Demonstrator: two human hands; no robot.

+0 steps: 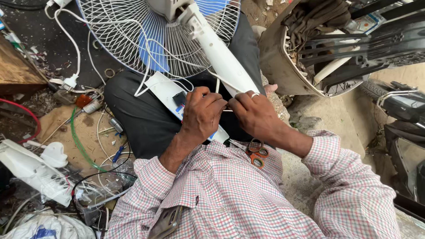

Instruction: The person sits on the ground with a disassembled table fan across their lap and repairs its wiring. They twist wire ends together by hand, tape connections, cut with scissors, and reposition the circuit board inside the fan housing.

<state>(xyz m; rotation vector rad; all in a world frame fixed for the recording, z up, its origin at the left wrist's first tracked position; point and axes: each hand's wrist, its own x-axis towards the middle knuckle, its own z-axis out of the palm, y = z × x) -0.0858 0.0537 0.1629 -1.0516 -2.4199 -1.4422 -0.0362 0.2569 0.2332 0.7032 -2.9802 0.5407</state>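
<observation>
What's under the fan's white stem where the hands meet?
Under the white stem lie the dark trousered lap and a white panel with thin white wires. Left hand and right hand cover the stem's lower end.

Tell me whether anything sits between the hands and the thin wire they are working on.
Nothing visible does. The left hand and right hand both pinch the thin white wire directly, above the fan's white stem lying across the lap.

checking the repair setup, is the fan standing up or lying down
Lying down: the fan rests tipped across the person's lap, its white pole slanting toward both hands.
</observation>
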